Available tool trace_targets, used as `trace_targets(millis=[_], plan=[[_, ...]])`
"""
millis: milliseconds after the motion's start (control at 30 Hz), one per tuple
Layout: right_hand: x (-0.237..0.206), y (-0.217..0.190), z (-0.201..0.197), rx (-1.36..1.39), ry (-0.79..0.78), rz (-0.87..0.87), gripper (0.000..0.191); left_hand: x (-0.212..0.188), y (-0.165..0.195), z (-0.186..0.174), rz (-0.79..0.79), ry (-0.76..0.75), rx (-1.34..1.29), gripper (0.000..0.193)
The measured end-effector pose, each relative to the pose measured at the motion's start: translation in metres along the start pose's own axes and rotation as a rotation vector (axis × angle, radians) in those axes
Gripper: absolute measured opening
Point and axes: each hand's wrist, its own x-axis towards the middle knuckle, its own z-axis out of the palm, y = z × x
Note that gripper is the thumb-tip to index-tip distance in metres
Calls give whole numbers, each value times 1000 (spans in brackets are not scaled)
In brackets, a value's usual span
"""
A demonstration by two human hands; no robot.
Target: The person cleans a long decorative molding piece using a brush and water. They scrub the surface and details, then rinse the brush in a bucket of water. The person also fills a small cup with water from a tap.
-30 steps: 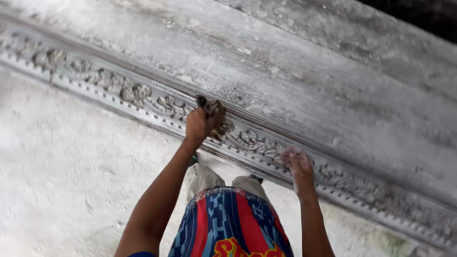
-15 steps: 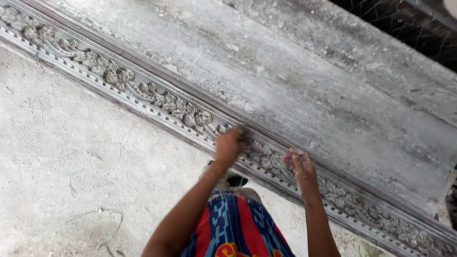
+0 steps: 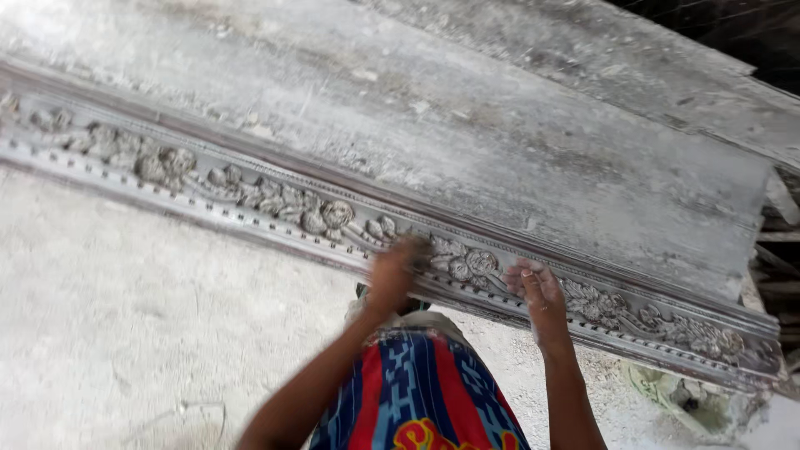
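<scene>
A long carved moulding (image 3: 250, 196) with flowers and a beaded edge runs slanting from upper left to lower right, dusted grey-white. My left hand (image 3: 390, 273) is blurred and closed in a fist on the carving near the middle, with a small brownish tool (image 3: 418, 250) at its fingertips; what kind of tool is unclear. My right hand (image 3: 537, 292) lies flat on the moulding just to the right, fingers stretched over a carved flower. Between my arms shows a red and blue patterned cloth (image 3: 417, 392) on my lap.
Behind the moulding lie broad dusty planks (image 3: 500, 142). A pale, dust-covered floor (image 3: 125, 317) spreads to the left. Stacked wood pieces (image 3: 779, 250) sit at the right edge, and a greenish scrap (image 3: 667, 387) lies under the moulding's right end.
My left hand has slid along the carving and now sits closer to my right hand, blurred with motion. The right hand has stayed pressed on the moulding. The view has shifted right.
</scene>
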Motion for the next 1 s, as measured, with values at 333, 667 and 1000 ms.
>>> trace_targets(millis=[333, 667, 1000], plan=[[-44, -9, -44, -27, 207, -16, 38, 38, -2, 11, -219, -318, 160, 29], [-37, -4, -66, 61, 76, -64, 41, 46, 25, 55, -136, -29, 668, 25], [-19, 14, -191, 6, -37, -51, 39, 18, 35, 128, -349, -131, 274, 21]])
